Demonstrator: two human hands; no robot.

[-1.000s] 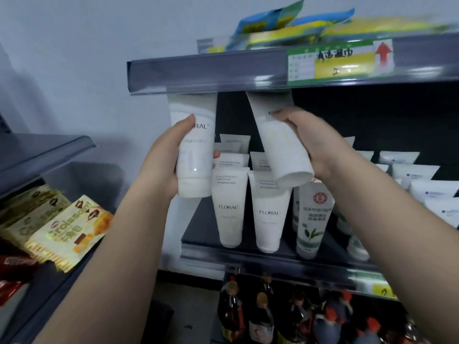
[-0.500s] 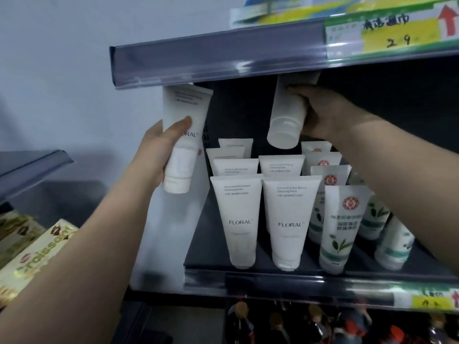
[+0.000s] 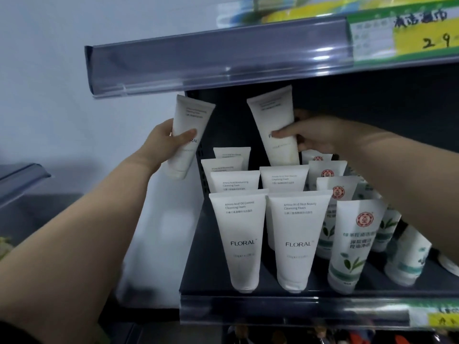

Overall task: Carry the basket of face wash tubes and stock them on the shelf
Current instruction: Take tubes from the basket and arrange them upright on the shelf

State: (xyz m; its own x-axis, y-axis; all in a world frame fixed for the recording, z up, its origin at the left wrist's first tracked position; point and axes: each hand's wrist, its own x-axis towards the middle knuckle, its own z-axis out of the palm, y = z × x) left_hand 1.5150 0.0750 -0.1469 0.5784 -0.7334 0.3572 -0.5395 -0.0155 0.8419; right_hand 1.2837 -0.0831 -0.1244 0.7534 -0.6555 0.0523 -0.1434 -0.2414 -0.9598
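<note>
At the front edge of the dark shelf, two white FLORAL front tubes are stood side by side on their caps, crimped ends up, long axes near vertical; further white tubes are ranked behind them in two rows, and green-leaf tubes with a red emblem are stood just beside them to the right. A yellow-green price label is fixed to the rail of the shelf above. Higher and left, just outside the shelf's left edge, a left-hand tube is gripped by the left hand: the thumb is laid across its printed front and the fingers are wrapped behind it. Its cap is pointed down and slightly left, its crimped end up and right, so the long axis is tilted a little from upright. Farther back, above the rear of the second row, a right-hand tube is pinched by the right hand, thumb on the front and fingers behind. Its cap is pointed down and slightly right, just above the tubes beneath; whether it touches them cannot be told. Its crimped end is held close under the upper shelf.
</note>
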